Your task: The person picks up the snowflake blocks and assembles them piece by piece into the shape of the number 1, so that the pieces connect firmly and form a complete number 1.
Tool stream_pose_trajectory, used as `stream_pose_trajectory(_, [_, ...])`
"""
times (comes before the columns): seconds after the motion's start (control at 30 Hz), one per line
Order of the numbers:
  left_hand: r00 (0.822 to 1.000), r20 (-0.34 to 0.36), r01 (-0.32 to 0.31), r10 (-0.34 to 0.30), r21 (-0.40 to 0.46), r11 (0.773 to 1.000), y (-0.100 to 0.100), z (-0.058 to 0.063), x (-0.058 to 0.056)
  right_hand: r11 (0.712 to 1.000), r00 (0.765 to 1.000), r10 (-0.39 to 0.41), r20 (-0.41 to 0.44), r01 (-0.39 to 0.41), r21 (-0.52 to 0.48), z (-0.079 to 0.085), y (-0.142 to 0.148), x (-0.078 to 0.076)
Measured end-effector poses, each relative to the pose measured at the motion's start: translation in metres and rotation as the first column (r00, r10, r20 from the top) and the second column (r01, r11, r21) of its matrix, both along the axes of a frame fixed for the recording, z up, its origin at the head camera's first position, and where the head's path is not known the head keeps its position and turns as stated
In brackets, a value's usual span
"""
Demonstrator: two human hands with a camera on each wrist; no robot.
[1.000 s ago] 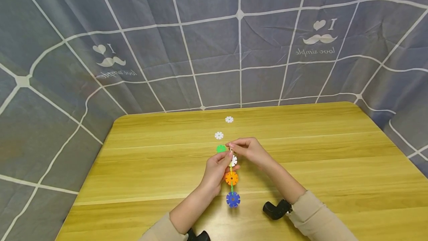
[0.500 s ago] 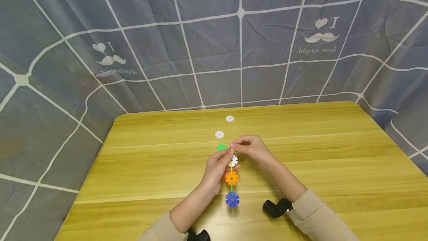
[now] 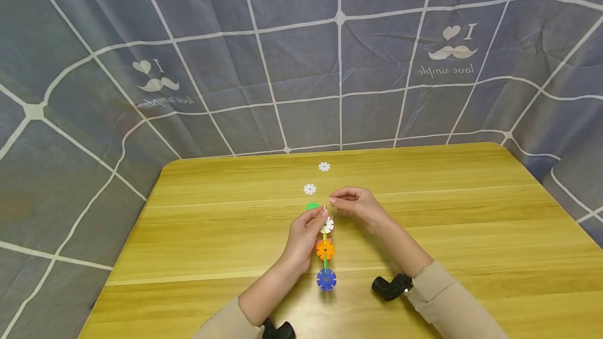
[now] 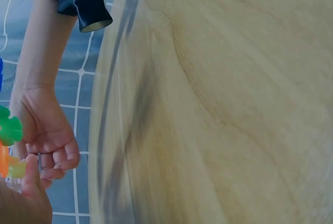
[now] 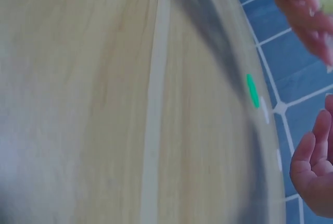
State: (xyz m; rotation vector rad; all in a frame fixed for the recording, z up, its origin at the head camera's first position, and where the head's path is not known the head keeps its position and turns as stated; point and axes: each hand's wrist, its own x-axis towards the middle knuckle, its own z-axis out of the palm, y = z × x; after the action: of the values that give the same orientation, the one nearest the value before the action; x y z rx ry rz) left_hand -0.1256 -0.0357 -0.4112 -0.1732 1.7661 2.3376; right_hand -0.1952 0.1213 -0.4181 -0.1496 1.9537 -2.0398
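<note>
The left hand pinches the far end of a chain of slotted discs, which runs back between the forearms. Just beyond it lies a green disc. Rightward, the right hand hovers, fingers loosely bent, seemingly empty. A steady left pinch and squarely aligned slots should help.

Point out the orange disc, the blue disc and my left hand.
Orange disc (image 3: 329,249): head view, on its face, right of the centre hole.
Blue disc (image 3: 326,284): head view, on its face, below the centre hole.
Left hand (image 3: 302,235): head view, middle of the hand.
</note>
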Motion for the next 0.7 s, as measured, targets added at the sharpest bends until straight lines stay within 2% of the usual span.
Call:
stream_pose_trajectory(0.2, [1.000,0.002,-0.021,0.021,0.013,1.000,0.000,-0.001,0.000,0.999,0.997,-0.046,0.060,0.045,0.030,-0.007,0.005,-0.011])
stream_pose_trajectory(0.5, [1.000,0.022,-0.020,0.020,0.004,1.000,-0.001,-0.001,0.002,0.991,0.995,-0.071,0.065,0.063,0.114,-0.010,0.004,-0.037])
stream_pose_trajectory(0.7, [0.999,0.036,-0.009,0.008,0.004,1.000,-0.002,0.001,0.003,0.975,0.994,-0.110,0.028,0.102,0.200,-0.009,0.000,-0.057])
